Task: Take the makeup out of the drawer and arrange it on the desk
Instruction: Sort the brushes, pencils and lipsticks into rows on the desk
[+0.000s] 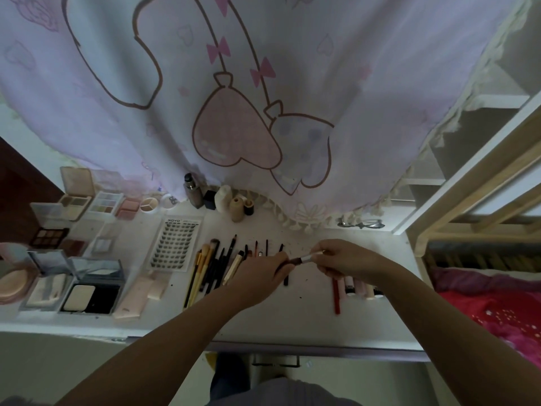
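Over the middle of the white desk (292, 317), both my hands hold one small makeup brush (301, 260) with a dark handle and a silver ferrule. My left hand (260, 276) grips the dark end and my right hand (342, 259) pinches the silver end. A row of brushes and pencils (216, 265) lies under and left of my left hand. Red and pink lipsticks (351, 288) lie below my right hand. Open palettes and compacts (73, 244) cover the desk's left part. The drawer front with its handle (275, 361) shows under the desk edge.
A false-lash card (175, 244) lies left of the brushes. Small bottles (216, 197) stand at the back below a hanging pink cartoon curtain (234, 98). Glasses (361, 223) lie at the back right. A wooden bed frame (468, 224) and red bedding (491, 312) are at right.
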### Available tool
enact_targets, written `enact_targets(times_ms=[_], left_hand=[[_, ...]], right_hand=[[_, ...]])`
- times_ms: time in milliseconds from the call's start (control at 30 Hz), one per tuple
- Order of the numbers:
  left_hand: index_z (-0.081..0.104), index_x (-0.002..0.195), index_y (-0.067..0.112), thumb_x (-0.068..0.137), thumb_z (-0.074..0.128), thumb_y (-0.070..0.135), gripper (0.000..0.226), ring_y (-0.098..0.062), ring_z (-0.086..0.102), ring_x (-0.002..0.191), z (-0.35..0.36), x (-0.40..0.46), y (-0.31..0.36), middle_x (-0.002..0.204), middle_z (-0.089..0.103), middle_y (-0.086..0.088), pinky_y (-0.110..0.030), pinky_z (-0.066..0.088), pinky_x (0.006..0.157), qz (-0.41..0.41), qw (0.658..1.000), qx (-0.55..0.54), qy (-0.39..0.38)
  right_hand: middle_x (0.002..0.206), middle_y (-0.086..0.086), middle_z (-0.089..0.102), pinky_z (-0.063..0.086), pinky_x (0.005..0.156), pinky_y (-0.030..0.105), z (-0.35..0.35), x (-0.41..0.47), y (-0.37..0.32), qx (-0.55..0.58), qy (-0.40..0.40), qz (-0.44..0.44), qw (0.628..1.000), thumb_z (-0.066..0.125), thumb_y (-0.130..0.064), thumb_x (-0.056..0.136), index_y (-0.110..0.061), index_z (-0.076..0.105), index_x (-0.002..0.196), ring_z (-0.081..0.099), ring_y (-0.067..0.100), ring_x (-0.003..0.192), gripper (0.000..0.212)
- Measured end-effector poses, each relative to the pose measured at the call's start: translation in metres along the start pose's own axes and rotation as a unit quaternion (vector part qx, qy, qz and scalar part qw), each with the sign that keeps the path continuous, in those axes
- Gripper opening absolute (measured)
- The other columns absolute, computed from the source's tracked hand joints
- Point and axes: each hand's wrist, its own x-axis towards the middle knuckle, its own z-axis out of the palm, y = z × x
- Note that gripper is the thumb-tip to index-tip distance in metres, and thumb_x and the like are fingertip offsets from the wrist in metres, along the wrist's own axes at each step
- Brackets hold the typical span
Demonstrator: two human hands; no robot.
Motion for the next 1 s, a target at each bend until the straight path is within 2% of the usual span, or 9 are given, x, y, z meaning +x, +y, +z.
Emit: enact_targets(times_ms=[133, 267, 433, 500, 567, 633, 700, 833, 1000], left_hand=[[0.033, 0.084, 0.034, 0.098, 0.032, 0.046, 0.018, -0.005, 0.040, 0.046, -0.001, 0.000, 0.001, 0.059, 0.043, 0.009, -0.022, 0.022, 0.042, 0.004, 1.000, -0.005, 0.009], [0.034, 0.085, 0.034, 0.097, 0.030, 0.047, 0.018, -0.009, 0.045, 0.049, -0.002, 0.000, 0.000, 0.061, 0.047, 0.007, -0.026, 0.031, 0.042, 0.001, 1.000, -0.007, -0.004], [0.032, 0.083, 0.038, 0.096, 0.029, 0.049, 0.018, -0.007, 0.045, 0.048, 0.000, -0.001, -0.001, 0.060, 0.046, 0.008, -0.024, 0.031, 0.042, 0.008, 1.000, -0.013, -0.001], [0.034, 0.084, 0.037, 0.096, 0.029, 0.050, 0.018, -0.008, 0.048, 0.049, 0.000, 0.000, -0.002, 0.062, 0.049, 0.008, -0.025, 0.035, 0.044, 0.007, 1.000, -0.011, -0.007], [0.036, 0.086, 0.036, 0.096, 0.029, 0.050, 0.019, -0.010, 0.049, 0.050, -0.001, -0.001, -0.003, 0.064, 0.051, 0.007, -0.027, 0.038, 0.045, 0.009, 1.000, -0.011, -0.009], [0.037, 0.086, 0.034, 0.096, 0.030, 0.049, 0.019, -0.009, 0.048, 0.050, -0.001, -0.001, -0.002, 0.063, 0.050, 0.007, -0.026, 0.034, 0.043, 0.013, 1.000, -0.009, -0.007], [0.041, 0.089, 0.031, 0.097, 0.031, 0.048, 0.020, -0.011, 0.048, 0.050, -0.003, 0.000, -0.001, 0.064, 0.051, 0.007, -0.025, 0.032, 0.043, 0.010, 1.000, -0.007, -0.013], [0.047, 0.095, 0.026, 0.098, 0.034, 0.044, 0.022, -0.012, 0.051, 0.054, -0.011, -0.002, -0.009, 0.069, 0.056, 0.006, -0.027, 0.038, 0.047, -0.020, 0.998, -0.027, -0.046], [0.046, 0.095, 0.029, 0.098, 0.034, 0.043, 0.019, -0.007, 0.049, 0.055, -0.015, -0.014, -0.025, 0.067, 0.050, 0.011, -0.021, 0.034, 0.048, -0.036, 0.997, -0.028, -0.059]], right_hand=[[0.060, -0.005, 0.058, 0.037, 0.051, 0.019, 0.001, 0.001, -0.003, 0.009, 0.001, 0.030, 1.000, 0.045, -0.043, 0.096, -0.014, 0.064, 0.086, 0.049, 0.003, 0.045, 0.036], [0.071, -0.002, 0.062, 0.042, 0.059, 0.021, 0.000, 0.001, -0.003, -0.001, -0.011, 0.008, 1.000, 0.051, -0.029, 0.095, -0.016, 0.062, 0.092, 0.054, 0.005, 0.057, 0.017], [0.062, -0.006, 0.061, 0.041, 0.056, 0.020, 0.002, 0.003, -0.002, 0.027, -0.008, 0.025, 0.999, 0.050, -0.037, 0.095, -0.012, 0.064, 0.088, 0.053, 0.008, 0.056, 0.030], [0.073, -0.003, 0.064, 0.045, 0.062, 0.022, 0.000, 0.003, -0.001, 0.031, -0.015, 0.017, 0.999, 0.059, -0.032, 0.091, -0.015, 0.064, 0.091, 0.057, 0.009, 0.066, 0.018], [0.078, -0.004, 0.068, 0.047, 0.064, 0.022, -0.002, 0.001, -0.001, 0.033, -0.017, 0.031, 0.999, 0.063, -0.038, 0.087, -0.019, 0.065, 0.095, 0.062, 0.008, 0.071, 0.021], [0.066, -0.007, 0.067, 0.044, 0.057, 0.018, -0.001, 0.001, -0.002, 0.026, -0.015, 0.042, 0.999, 0.056, -0.045, 0.090, -0.016, 0.068, 0.095, 0.058, 0.005, 0.059, 0.032], [0.056, -0.009, 0.060, 0.038, 0.052, 0.017, -0.001, 0.002, -0.002, 0.014, -0.003, 0.030, 0.999, 0.054, -0.040, 0.092, -0.011, 0.070, 0.091, 0.050, 0.005, 0.052, 0.032], [0.058, -0.011, 0.060, 0.039, 0.058, 0.020, -0.013, -0.002, 0.003, 0.019, 0.038, 0.023, 0.999, 0.066, -0.032, 0.086, -0.013, 0.066, 0.086, 0.051, 0.003, 0.055, 0.020], [0.070, 0.003, 0.056, 0.039, 0.065, 0.028, -0.034, -0.013, 0.019, 0.090, 0.043, 0.055, 0.994, 0.059, -0.020, 0.091, -0.008, 0.057, 0.086, 0.048, 0.014, 0.065, 0.013]])
